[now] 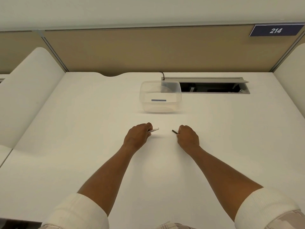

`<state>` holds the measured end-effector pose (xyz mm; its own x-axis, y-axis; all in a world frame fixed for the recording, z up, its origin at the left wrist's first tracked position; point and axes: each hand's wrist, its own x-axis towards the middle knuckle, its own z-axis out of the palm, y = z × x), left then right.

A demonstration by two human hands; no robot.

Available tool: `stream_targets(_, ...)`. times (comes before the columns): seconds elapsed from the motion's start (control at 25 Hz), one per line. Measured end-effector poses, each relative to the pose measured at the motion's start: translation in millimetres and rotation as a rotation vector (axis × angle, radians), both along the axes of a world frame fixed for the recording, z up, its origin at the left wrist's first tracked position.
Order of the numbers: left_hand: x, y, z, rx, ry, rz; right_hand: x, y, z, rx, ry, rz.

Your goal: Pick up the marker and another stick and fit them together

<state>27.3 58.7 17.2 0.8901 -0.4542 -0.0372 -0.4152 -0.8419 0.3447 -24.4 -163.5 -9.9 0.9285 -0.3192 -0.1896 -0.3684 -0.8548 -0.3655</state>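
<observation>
My left hand [137, 137] grips a white pen-like stick [154, 130] whose end pokes out to the right of the fingers. My right hand [188, 137] holds a thin dark stick [175, 131], with its tip pointing up and left out of the curled fingers. Both hands sit low over the white desk [82, 146], a short gap between them. Just beyond the hands stands a clear plastic container [160, 96], which is open at the top and has a blue strip showing through its front wall.
An open cable hatch [212, 87] with a raised grey lid lies in the desk right of the container, and a black cable [162, 75] runs into it. Tan partition panels close the back and sides. A blue sign reading 214 [275, 30] hangs at top right.
</observation>
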Motion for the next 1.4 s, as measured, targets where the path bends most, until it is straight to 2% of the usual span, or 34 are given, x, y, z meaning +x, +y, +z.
stream_targets(0.2,0.2,1.9,-1.8,0.018,0.001,-0.005,-3.6,-3.1,1.9,0.047,-0.012,0.014)
stream_targets(0.32,-1.6,1.9,-1.5,0.025,0.003,-0.008,-4.7,0.6,9.1,0.135,-0.104,0.041)
stream_targets(0.56,-9.9,-3.8,5.1,0.026,-0.016,-0.014,-10.4,23.5,26.7,0.312,-0.267,0.228)
stream_targets(0.72,-15.8,-0.6,8.6,0.02,-0.031,-0.015,-16.4,27.5,34.3,0.299,-0.29,0.31)
stream_targets(1.4,-40.1,0.0,20.4,0.058,-0.057,-0.047,-40.7,22.9,46.8,0.303,-0.288,0.348)
